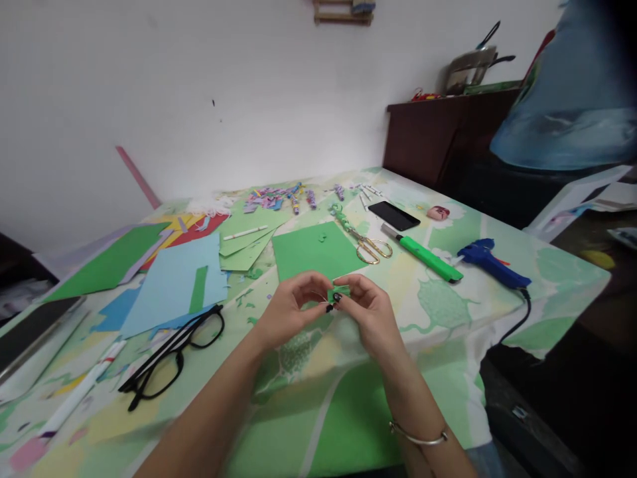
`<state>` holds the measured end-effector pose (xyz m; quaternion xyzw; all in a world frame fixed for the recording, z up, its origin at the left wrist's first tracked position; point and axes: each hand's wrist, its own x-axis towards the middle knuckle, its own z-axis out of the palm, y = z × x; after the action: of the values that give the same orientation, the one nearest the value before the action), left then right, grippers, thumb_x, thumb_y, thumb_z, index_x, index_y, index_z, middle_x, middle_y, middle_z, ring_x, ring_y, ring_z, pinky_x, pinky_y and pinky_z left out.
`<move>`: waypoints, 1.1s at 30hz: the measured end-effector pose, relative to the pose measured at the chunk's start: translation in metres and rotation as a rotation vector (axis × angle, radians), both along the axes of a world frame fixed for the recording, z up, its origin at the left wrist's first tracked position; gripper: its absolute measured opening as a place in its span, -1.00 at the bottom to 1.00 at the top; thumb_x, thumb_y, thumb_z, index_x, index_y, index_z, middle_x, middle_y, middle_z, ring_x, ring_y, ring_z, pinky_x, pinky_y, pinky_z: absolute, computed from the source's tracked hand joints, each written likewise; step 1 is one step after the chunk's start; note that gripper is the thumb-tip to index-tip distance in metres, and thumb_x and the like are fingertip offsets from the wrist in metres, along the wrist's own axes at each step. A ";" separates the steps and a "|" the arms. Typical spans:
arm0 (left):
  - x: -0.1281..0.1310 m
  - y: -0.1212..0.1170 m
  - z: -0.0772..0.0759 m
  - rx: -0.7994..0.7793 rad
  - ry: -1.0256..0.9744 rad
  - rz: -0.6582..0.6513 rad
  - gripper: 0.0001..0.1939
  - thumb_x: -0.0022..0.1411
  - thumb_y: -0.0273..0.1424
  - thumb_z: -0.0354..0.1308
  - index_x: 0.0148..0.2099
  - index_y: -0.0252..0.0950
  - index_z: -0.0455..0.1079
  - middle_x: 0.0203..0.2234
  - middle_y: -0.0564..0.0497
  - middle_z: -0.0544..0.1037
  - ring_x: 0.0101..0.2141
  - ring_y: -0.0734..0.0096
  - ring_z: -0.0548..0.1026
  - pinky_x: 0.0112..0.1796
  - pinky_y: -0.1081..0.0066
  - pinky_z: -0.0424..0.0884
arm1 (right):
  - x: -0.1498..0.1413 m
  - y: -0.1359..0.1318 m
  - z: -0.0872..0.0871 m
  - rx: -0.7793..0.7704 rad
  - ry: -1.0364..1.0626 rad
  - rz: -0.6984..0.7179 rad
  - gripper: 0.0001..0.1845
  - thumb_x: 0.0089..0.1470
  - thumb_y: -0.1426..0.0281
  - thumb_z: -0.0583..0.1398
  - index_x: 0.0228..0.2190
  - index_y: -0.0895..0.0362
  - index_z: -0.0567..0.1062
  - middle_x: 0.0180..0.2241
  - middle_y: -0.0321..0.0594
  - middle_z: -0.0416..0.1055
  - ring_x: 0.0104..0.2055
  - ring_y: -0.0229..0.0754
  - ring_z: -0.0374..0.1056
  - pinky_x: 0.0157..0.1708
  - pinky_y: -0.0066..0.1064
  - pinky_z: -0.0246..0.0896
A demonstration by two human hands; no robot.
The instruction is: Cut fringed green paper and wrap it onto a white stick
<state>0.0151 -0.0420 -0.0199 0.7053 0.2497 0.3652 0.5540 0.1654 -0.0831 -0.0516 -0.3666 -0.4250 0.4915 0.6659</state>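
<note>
Between my two hands, above the table's front edge, is a small piece of green paper (341,291). My left hand (298,302) pinches its left side between thumb and fingers; a thin pale strand shows by these fingertips. The other side is pinched by my right hand (371,309), whose dark-nailed thumb lies over the piece. Just beyond the hands lies a green paper sheet (313,249) with a small green scrap on it. Gold-handled scissors (373,249) rest at its right edge. What the fingers cover of the small piece is hidden.
Right of the hands lie a green utility knife (430,257), a blue glue gun (495,263) with a cord and a black phone (394,216). Black glasses (179,352) and a light blue sheet (172,282) are at left. Rolled purple paper pieces (311,198) lie near the wall.
</note>
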 end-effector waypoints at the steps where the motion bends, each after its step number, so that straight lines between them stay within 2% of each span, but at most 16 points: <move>1: 0.000 0.000 0.000 0.005 0.000 0.002 -0.81 0.08 -0.52 0.24 -0.22 -0.33 0.37 -0.33 -0.03 0.48 -0.27 0.39 0.46 -0.13 0.30 0.40 | 0.000 0.000 0.000 -0.001 0.003 0.003 -0.76 -0.16 0.40 0.32 -0.35 0.14 0.47 -0.47 -0.33 0.39 -0.45 -0.32 0.30 -0.44 -0.49 0.19; 9: 0.000 -0.002 0.003 0.082 0.024 0.028 -0.84 0.09 -0.56 0.21 -0.22 -0.33 0.39 -0.33 -0.01 0.47 -0.27 0.40 0.47 -0.14 0.31 0.43 | 0.001 0.000 -0.002 0.002 0.002 0.002 -0.78 -0.13 0.40 0.32 -0.34 0.12 0.48 -0.43 -0.32 0.40 -0.42 -0.31 0.29 -0.42 -0.48 0.19; 15: 0.001 -0.002 0.000 0.110 0.040 0.073 -0.84 0.13 -0.54 0.17 -0.20 -0.32 0.36 -0.36 0.00 0.45 -0.33 0.45 0.45 -0.23 0.40 0.42 | 0.001 -0.002 0.000 0.017 0.002 0.017 -0.75 -0.15 0.39 0.34 -0.35 0.12 0.48 -0.44 -0.31 0.40 -0.41 -0.30 0.30 -0.40 -0.48 0.22; 18: 0.001 -0.002 0.001 0.127 0.041 0.106 -0.79 0.12 -0.54 0.18 -0.15 -0.31 0.34 -0.40 0.04 0.42 -0.36 0.49 0.42 -0.28 0.45 0.40 | 0.001 -0.003 0.000 0.038 0.007 0.037 -0.76 -0.13 0.42 0.32 -0.32 0.12 0.47 -0.37 -0.27 0.42 -0.35 -0.27 0.33 -0.35 -0.45 0.24; 24: 0.001 -0.002 0.002 0.082 0.032 0.119 -0.74 0.11 -0.55 0.19 -0.13 -0.30 0.32 -0.41 0.06 0.42 -0.37 0.52 0.42 -0.28 0.48 0.39 | -0.001 -0.003 -0.001 0.082 -0.072 0.003 -0.72 -0.16 0.50 0.32 -0.31 0.11 0.46 -0.31 -0.25 0.41 -0.27 -0.25 0.33 -0.28 -0.44 0.25; 33: 0.000 -0.004 0.005 -0.019 0.011 0.108 -0.70 0.08 -0.54 0.21 -0.11 -0.30 0.29 -0.41 0.04 0.46 -0.35 0.47 0.47 -0.25 0.44 0.41 | -0.002 -0.004 0.001 0.056 -0.079 0.003 -0.76 -0.12 0.47 0.28 -0.31 0.10 0.46 -0.33 -0.27 0.40 -0.28 -0.25 0.35 -0.26 -0.43 0.29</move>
<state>0.0153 -0.0455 -0.0153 0.6876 0.2940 0.3881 0.5387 0.1635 -0.0870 -0.0509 -0.3664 -0.4649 0.4657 0.6579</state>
